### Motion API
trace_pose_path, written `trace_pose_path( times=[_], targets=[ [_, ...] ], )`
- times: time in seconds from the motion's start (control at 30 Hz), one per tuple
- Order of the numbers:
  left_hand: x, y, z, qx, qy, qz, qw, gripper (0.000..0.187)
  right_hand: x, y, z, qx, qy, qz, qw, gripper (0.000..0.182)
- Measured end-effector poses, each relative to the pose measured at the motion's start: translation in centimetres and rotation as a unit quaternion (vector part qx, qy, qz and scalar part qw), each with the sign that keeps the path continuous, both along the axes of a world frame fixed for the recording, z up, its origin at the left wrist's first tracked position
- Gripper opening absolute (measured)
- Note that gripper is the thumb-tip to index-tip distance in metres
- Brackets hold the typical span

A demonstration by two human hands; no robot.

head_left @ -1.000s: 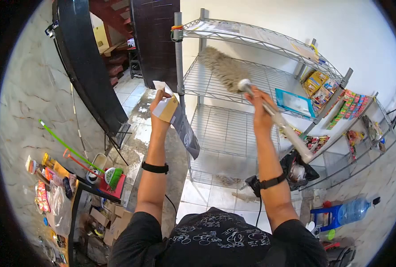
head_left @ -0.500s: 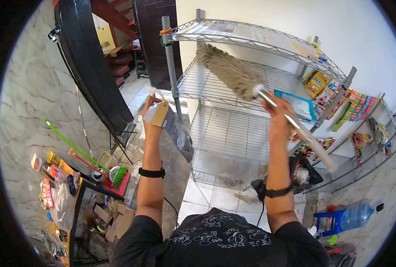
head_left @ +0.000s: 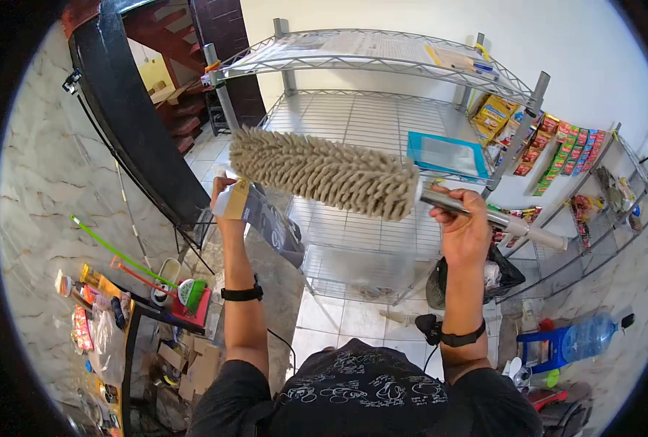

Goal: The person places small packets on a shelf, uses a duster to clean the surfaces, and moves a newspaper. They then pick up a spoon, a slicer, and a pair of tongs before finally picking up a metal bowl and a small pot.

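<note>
A fluffy beige duster [head_left: 324, 173] with a metal handle lies nearly level across the view. My right hand [head_left: 466, 229] is closed round its handle, just behind the fluffy head. On the left, my left hand [head_left: 220, 192] grips the upper end of a grey printed package [head_left: 271, 227] with a brown cardboard-coloured flap. The package hangs down to the right of that hand, beside the wire rack [head_left: 353, 120]. The duster's far end overlaps the top of the package in this view. Part of the left fingers is hidden behind the package.
Newspaper [head_left: 324, 47] covers the rack's top shelf; a blue-edged tray [head_left: 448, 154] lies on the shelf below. Sachet strips [head_left: 570, 156] hang at right. A blue stool [head_left: 544, 355] with a water jug [head_left: 587, 342] stands lower right, a green broom [head_left: 190, 293] at left.
The duster has swung from a steep slant to nearly level, its head lower and further left. My left hand and the package have shifted left and slightly down in view. The camera view has shifted too.
</note>
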State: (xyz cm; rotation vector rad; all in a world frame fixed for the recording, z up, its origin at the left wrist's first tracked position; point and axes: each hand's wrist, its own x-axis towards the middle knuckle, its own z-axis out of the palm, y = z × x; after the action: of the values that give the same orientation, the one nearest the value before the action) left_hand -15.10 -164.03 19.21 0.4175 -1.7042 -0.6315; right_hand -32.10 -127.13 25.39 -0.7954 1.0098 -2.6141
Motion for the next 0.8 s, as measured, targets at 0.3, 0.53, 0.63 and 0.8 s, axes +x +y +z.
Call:
trace_pose_path(
  times=[0.3, 0.53, 0.63, 0.8],
  targets=[
    [1.3, 4.2, -1.8, 0.085, 0.012, -0.008, 0.996, 0.01, -2.4, -1.4, 1.4, -0.002, 0.085, -0.05, 0.995, 0.022],
    [5.0, 8.0, -1.8, 0.055, 0.003, 0.056, 0.997, 0.018, -1.9, -9.0, -0.8, 0.024, 0.076, 0.069, 0.994, 0.027],
    [6.3, 6.5, -2.7, 0.104, 0.038, 0.027, 0.993, 0.019, -3.1, -11.2, -1.1, -0.016, 0.051, 0.063, 0.997, 0.027],
    [7.8, 7.0, -1.7, 0.139, 0.079, 0.012, 0.987, 0.02, -3.5, -12.0, -1.8, -0.023, 0.065, -0.047, 0.997, 0.025]
  ],
)
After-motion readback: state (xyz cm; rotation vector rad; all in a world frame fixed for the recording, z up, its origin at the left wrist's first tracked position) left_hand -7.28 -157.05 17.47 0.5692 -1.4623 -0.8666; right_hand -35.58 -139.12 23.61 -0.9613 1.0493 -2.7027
